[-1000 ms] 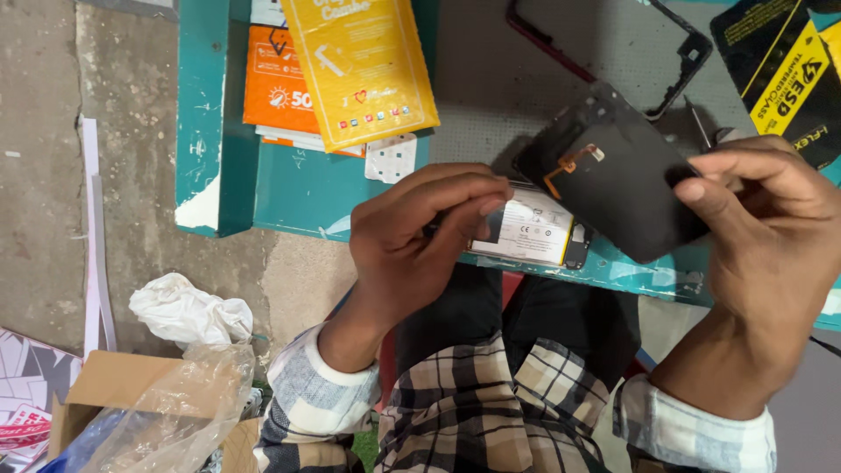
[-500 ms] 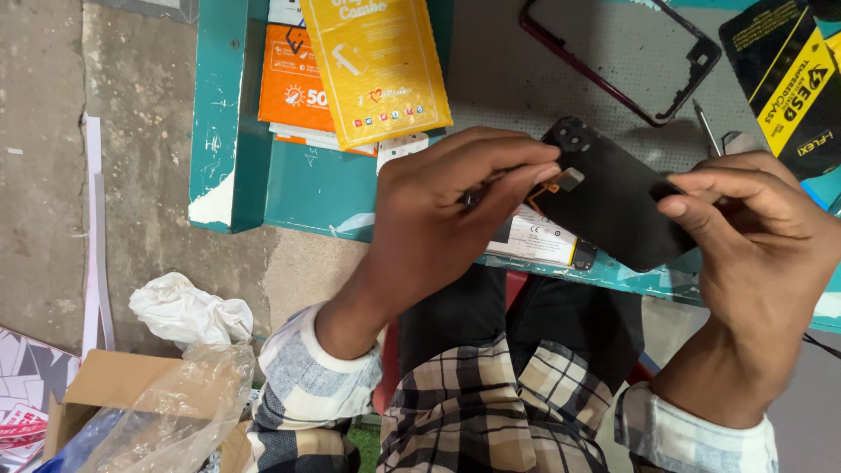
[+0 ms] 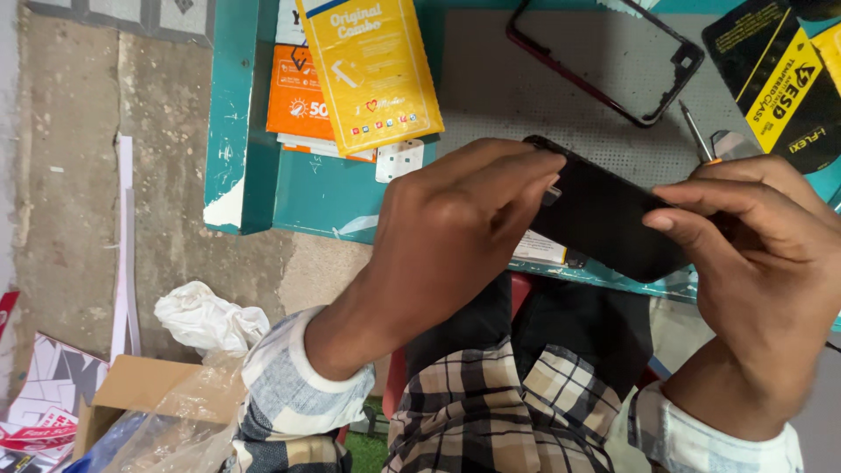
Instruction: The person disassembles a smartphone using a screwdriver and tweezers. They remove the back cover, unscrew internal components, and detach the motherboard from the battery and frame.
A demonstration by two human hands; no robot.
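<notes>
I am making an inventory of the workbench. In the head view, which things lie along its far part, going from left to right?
Orange packet → yellow packet → empty phone frame → screwdriver → black and yellow package. Nearer, the left hand and right hand hold a black phone.

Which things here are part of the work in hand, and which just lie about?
In hand: black phone panel, left hand, right hand.
Lying about: yellow packet, orange packet, phone frame, screwdriver, crumpled bag, cardboard box.

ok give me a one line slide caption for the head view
Left hand and right hand grip a black phone panel over a teal bench, yellow packet beside.
</notes>
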